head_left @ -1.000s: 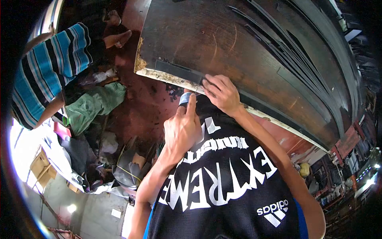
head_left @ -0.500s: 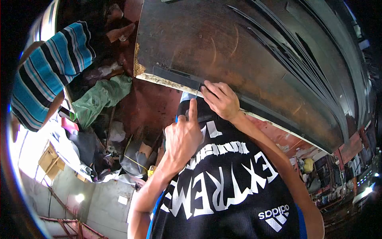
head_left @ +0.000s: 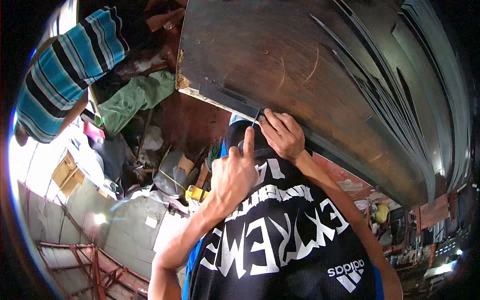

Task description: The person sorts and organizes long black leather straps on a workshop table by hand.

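strip [head_left: 227, 100] lies on the surface [head_left: 235, 55], at its edge; left grip [head_left: 234, 172] closed round thin tool [head_left: 255, 118]; right grip [head_left: 285, 135] touches the strip, hold undetermined. advised: strip flat, fingers clear.

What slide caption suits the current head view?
Left hand holding a thin tool, right hand beside its tip, at a dark board.

Thin blade [head_left: 255, 119] across black strip [head_left: 227, 99]
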A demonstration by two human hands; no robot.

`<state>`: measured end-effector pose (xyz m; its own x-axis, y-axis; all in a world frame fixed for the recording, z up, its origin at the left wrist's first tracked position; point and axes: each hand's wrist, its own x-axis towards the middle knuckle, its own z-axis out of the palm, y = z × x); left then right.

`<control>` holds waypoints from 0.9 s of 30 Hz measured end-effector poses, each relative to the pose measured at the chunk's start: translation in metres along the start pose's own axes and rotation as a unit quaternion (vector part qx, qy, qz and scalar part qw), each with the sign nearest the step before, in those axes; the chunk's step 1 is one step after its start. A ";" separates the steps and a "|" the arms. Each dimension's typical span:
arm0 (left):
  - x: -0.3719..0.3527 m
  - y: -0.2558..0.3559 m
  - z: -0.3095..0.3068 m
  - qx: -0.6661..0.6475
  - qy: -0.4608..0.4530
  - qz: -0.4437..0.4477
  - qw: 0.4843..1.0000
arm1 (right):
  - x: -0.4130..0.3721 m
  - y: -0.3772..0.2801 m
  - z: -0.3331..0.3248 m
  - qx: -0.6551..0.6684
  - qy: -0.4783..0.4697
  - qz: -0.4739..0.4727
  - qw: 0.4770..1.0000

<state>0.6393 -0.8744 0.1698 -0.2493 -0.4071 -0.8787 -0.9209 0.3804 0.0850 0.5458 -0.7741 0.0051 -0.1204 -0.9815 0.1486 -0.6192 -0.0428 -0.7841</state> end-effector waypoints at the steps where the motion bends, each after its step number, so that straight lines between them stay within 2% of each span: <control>1: 0.002 0.000 -0.001 -0.009 -0.006 -0.002 1.000 | 0.000 -0.001 -0.001 0.005 -0.003 -0.002 1.000; 6: 0.005 0.001 -0.002 0.015 -0.043 -0.005 0.999 | 0.001 0.000 0.000 0.014 -0.006 0.011 1.000; 13: 0.015 -0.009 0.023 -0.009 -0.005 0.005 1.000 | -0.002 0.000 0.003 -0.019 -0.006 0.011 1.000; 18: 0.015 -0.024 0.055 -0.033 0.099 0.051 0.993 | 0.001 -0.003 0.004 -0.034 0.007 0.010 0.999; 19: 0.015 -0.030 0.067 -0.049 0.160 0.071 0.983 | 0.003 -0.003 0.004 -0.030 0.009 0.012 0.999; 20: 0.016 -0.037 0.082 -0.052 0.165 0.075 0.982 | 0.003 -0.004 0.003 -0.026 0.011 0.016 0.999; 22: 0.025 -0.056 0.114 -0.069 0.251 0.125 0.957 | 0.003 -0.004 0.002 -0.034 0.010 0.016 0.999; 24: 0.047 -0.075 0.146 -0.128 0.369 0.197 0.900 | 0.002 -0.004 0.003 -0.032 0.017 0.007 0.999; 27: 0.059 -0.077 0.164 -0.135 0.412 0.211 0.876 | 0.004 -0.005 0.003 -0.051 0.020 0.006 0.998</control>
<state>0.7449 -0.7914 0.0346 -0.6137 -0.7811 -0.1152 -0.7045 0.4758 0.5266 0.5509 -0.7779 0.0080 -0.1579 -0.9735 0.1655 -0.6930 -0.0101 -0.7209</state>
